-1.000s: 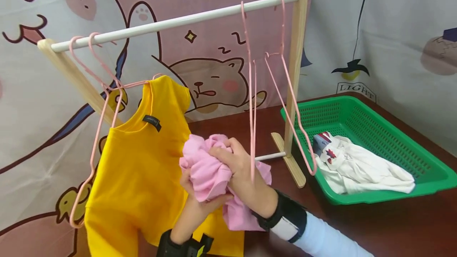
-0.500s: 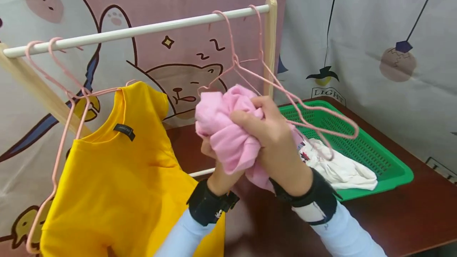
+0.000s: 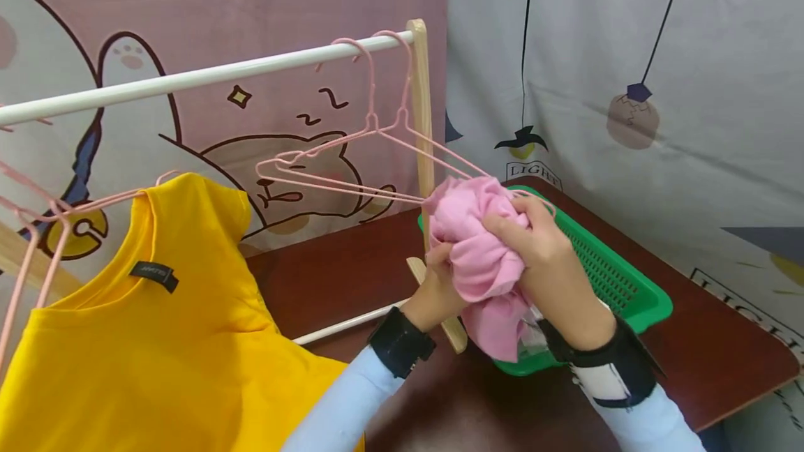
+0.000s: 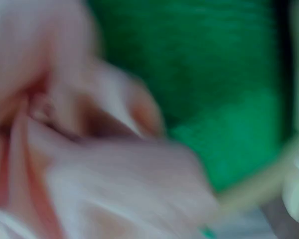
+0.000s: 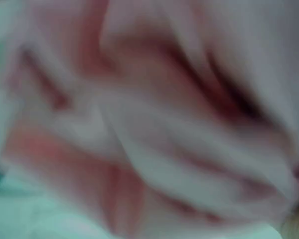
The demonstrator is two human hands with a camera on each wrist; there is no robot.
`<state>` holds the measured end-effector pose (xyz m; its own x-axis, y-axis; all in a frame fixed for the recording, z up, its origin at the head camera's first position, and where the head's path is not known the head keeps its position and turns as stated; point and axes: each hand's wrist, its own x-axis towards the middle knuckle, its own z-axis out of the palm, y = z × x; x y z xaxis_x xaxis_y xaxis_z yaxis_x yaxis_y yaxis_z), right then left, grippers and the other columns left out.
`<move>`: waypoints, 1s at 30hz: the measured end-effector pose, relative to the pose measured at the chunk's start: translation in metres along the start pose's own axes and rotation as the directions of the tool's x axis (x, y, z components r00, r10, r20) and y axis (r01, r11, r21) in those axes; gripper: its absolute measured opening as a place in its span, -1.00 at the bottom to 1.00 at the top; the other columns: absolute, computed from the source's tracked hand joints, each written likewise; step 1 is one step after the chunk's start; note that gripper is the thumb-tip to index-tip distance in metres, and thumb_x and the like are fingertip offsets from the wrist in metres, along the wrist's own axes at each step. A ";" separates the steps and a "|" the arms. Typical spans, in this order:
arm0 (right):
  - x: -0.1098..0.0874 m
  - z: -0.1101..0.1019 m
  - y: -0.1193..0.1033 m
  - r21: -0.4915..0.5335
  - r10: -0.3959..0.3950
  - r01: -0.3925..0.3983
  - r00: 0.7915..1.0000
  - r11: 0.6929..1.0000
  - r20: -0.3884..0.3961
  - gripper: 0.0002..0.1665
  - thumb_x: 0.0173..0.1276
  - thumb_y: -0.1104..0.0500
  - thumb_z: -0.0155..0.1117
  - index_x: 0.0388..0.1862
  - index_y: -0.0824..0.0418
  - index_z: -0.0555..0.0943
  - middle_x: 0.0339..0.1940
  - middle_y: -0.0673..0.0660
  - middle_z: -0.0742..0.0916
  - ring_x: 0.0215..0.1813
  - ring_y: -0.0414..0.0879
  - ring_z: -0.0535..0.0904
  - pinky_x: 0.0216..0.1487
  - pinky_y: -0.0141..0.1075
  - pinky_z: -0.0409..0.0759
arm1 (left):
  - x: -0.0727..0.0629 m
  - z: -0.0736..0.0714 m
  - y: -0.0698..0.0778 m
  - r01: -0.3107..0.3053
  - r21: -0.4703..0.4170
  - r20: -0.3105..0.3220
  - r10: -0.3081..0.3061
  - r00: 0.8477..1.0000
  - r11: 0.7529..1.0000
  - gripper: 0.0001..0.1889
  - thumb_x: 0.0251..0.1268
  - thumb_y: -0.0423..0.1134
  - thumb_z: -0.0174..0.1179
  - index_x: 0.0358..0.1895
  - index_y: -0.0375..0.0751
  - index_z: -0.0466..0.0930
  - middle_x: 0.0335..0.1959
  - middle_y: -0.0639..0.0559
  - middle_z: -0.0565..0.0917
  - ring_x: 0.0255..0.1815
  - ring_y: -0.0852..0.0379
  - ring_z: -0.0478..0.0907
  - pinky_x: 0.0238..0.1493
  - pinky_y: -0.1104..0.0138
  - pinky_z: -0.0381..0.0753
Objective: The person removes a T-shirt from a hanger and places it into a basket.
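Note:
Both hands hold a bunched pink cloth garment [image 3: 474, 239] in front of the rack's right post, over the near left part of the green basket [image 3: 628, 284]. The left hand [image 3: 436, 291] grips it from the left and below, thumb on the folds. From the right, the right hand [image 3: 553, 264] grips it with curled fingers. Blurred pink folds [image 4: 124, 184] fill much of the left wrist view, and the cloth covers most of the right wrist view. What kind of garment it is cannot be told. Something white in the basket is mostly hidden behind the cloth and right hand.
A white rail [image 3: 207, 77] on a wooden post [image 3: 422, 103] carries pink hangers [image 3: 370, 127] at its right end, close behind the cloth. A yellow shirt [image 3: 157, 354] hangs on the left. The brown table [image 3: 710, 340] ends at the right.
The hands have carried the bunched pink cloth rightwards, away from the yellow shirt to the basket. The right-hand hangers have swung round. The head view has turned right.

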<state>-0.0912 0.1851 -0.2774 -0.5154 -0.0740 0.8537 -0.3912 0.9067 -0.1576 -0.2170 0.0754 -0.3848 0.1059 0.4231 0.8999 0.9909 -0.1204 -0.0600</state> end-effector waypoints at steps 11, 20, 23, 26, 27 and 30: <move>-0.056 0.002 0.044 -0.355 0.437 -0.261 0.637 0.898 0.636 -0.13 -0.16 0.21 0.54 0.21 0.18 0.41 0.15 0.46 0.49 0.13 0.47 0.39 -0.05 0.37 0.39 | 0.013 -0.019 -0.008 0.268 0.192 0.697 -0.324 0.640 0.944 -0.37 0.09 0.12 0.26 0.25 0.10 0.32 0.15 0.05 0.45 0.17 0.17 0.42 0.19 0.30 0.46; -0.047 0.008 0.046 -0.425 0.497 -0.265 0.557 0.866 0.665 -0.09 0.07 0.14 0.39 0.31 0.44 0.17 0.19 0.64 0.35 -0.08 0.54 0.44 -0.26 0.21 0.54 | 0.018 -0.023 0.001 0.236 0.446 0.601 -0.484 0.636 0.864 -0.31 0.18 0.15 0.15 0.37 0.08 0.19 0.42 -0.18 0.20 0.37 -0.12 0.27 0.33 0.12 0.32; -0.052 0.009 0.025 -0.456 0.387 -0.124 0.743 0.881 0.546 -0.04 -0.03 0.21 0.45 0.30 0.46 0.19 0.15 0.66 0.36 -0.05 0.57 0.40 -0.29 0.22 0.54 | 0.010 -0.052 0.009 0.251 0.397 0.586 -0.454 0.672 0.883 -0.25 0.18 0.08 0.19 0.41 0.01 0.11 0.47 -0.20 0.07 0.45 -0.13 0.12 0.35 0.15 0.28; -0.060 0.015 -0.001 -0.458 0.250 -0.031 0.870 0.889 0.425 -0.10 -0.07 0.31 0.45 0.26 0.49 0.25 0.15 0.63 0.40 0.11 0.55 0.34 -0.08 0.22 0.50 | 0.003 -0.085 0.018 0.292 0.374 0.601 -0.470 0.647 0.880 -0.24 0.16 0.04 0.22 0.42 0.00 0.12 0.45 -0.15 0.13 0.44 -0.07 0.16 0.34 0.18 0.28; -0.062 0.020 -0.010 -0.424 0.206 -0.019 0.893 0.905 0.399 -0.13 -0.09 0.35 0.43 0.23 0.50 0.29 0.15 0.61 0.41 0.16 0.53 0.32 0.00 0.23 0.46 | 0.001 -0.097 0.021 0.318 0.394 0.605 -0.504 0.617 0.862 -0.27 0.17 0.05 0.21 0.41 0.02 0.16 0.43 -0.15 0.19 0.42 -0.07 0.20 0.33 0.17 0.30; -0.064 0.040 -0.033 -0.305 0.106 0.018 0.917 0.952 0.385 -0.30 -0.05 0.35 0.39 0.14 0.44 0.41 0.17 0.53 0.46 0.24 0.43 0.33 0.17 0.18 0.38 | -0.009 -0.130 0.026 0.424 0.513 0.555 -0.666 0.499 0.746 -0.39 0.17 0.06 0.19 0.31 0.03 0.33 0.31 -0.14 0.39 0.30 -0.04 0.38 0.32 0.11 0.32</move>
<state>-0.0761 0.1433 -0.3469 -0.8074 -0.1319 0.5750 -0.1497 0.9886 0.0166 -0.2029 -0.0488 -0.3384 -0.5607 0.7897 0.2492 0.8267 0.5506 0.1155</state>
